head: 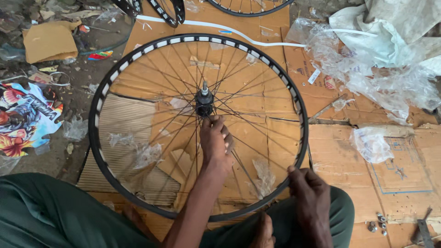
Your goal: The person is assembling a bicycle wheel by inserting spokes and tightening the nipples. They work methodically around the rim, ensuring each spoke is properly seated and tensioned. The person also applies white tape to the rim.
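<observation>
Glossy black metal wheel rim

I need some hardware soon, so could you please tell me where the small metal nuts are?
The metal nuts lie on the cardboard at lower right of the head view, beyond the right hand, beside a metal tool.

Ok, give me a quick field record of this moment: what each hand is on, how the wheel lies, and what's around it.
left hand: reaches through the spokes, fingers at the black hub
right hand: on the near rim of the black spoked bicycle wheel
wheel: lies flat over the lap, axle pointing up
underneath: flattened brown cardboard
right side: crumpled clear plastic wrap, small metal nuts
</observation>
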